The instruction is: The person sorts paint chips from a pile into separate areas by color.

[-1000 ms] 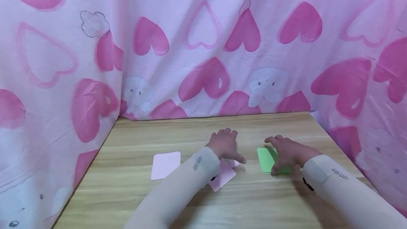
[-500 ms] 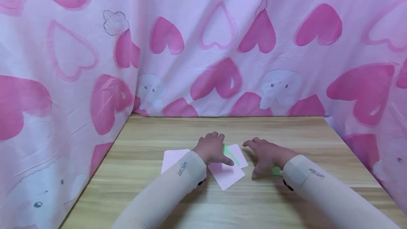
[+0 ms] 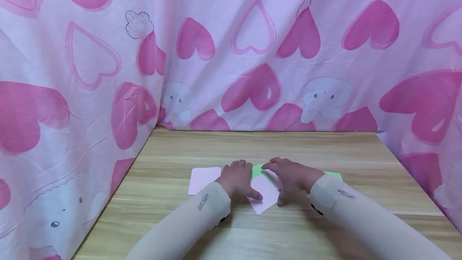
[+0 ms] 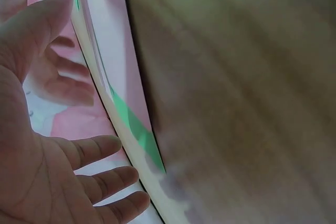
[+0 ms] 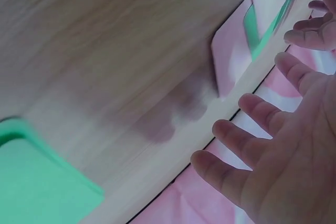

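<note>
Heart-printed cloth [image 3: 249,57] walls my desk [image 3: 213,147]. One pink card [image 3: 203,180] lies at nine o'clock of my left hand [image 3: 236,179]; that hand, spread and empty, has the slanted pink-and-green card pile [image 3: 263,200], corner toward six, at four. My right hand [image 3: 294,176], equally near, spread, empty, has it at eight, green cards [image 3: 333,175] at three.

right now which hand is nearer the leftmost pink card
Left: left hand is just right of the pink card; right hand is farther, by the right side of the middle cards.
</note>
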Demonstrator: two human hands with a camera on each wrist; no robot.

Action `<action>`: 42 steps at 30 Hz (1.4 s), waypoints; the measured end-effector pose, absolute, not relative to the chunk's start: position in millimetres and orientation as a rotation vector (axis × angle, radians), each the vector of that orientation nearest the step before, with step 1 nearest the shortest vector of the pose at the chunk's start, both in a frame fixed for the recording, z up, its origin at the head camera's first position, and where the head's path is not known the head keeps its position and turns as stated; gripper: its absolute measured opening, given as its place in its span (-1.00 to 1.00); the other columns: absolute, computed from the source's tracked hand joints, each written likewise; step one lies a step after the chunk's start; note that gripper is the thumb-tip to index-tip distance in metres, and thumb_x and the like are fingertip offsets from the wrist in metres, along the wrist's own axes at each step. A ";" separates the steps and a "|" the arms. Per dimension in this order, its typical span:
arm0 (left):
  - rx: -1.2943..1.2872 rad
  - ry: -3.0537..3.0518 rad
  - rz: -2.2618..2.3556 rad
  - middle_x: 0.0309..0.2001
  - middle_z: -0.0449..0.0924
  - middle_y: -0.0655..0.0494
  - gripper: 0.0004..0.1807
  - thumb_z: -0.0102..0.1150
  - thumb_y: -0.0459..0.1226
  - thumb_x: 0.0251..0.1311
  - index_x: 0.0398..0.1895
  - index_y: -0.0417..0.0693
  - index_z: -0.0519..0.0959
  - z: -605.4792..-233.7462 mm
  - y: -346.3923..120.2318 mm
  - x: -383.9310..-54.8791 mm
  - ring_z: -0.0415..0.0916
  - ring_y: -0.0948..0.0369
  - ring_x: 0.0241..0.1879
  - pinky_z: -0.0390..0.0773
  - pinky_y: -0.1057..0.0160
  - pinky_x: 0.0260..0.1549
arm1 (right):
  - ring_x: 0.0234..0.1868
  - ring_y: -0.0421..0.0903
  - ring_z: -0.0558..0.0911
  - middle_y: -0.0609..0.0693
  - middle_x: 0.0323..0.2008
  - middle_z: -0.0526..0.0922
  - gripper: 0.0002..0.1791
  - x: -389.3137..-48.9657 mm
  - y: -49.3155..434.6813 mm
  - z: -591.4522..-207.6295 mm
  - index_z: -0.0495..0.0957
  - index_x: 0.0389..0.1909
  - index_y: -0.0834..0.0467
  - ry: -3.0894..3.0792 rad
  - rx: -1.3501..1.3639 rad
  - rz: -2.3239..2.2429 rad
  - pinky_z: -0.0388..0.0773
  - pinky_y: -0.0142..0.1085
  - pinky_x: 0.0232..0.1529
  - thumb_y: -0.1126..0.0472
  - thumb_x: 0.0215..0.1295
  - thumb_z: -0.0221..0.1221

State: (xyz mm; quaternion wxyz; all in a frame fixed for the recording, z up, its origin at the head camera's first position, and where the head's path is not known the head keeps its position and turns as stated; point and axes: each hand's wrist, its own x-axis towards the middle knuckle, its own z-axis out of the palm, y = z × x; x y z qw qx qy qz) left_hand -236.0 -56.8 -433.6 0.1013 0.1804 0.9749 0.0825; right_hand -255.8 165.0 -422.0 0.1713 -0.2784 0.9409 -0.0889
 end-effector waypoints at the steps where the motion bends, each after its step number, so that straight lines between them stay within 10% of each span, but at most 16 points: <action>1: 0.540 2.877 0.246 0.18 0.57 0.06 0.06 0.56 0.38 -0.19 0.32 -0.03 0.51 -434.1 -57.3 -234.1 0.48 0.02 0.25 0.54 -0.14 0.16 | 0.43 0.14 0.40 0.02 0.50 0.35 0.21 -256.1 163.0 -422.2 0.37 0.51 -0.13 2.668 -0.809 -0.242 0.61 0.13 0.15 -0.04 -0.30 0.73; 42: 0.639 2.865 0.161 0.11 0.53 0.10 0.03 0.64 0.36 -0.32 0.19 -0.01 0.51 -449.8 -61.3 -223.7 0.43 0.08 0.16 0.53 -0.01 0.09 | 0.32 0.09 0.47 0.06 0.34 0.47 0.05 -254.3 149.5 -440.3 0.47 0.31 0.10 2.745 -0.863 -0.136 0.55 0.04 0.30 -0.26 -0.20 0.66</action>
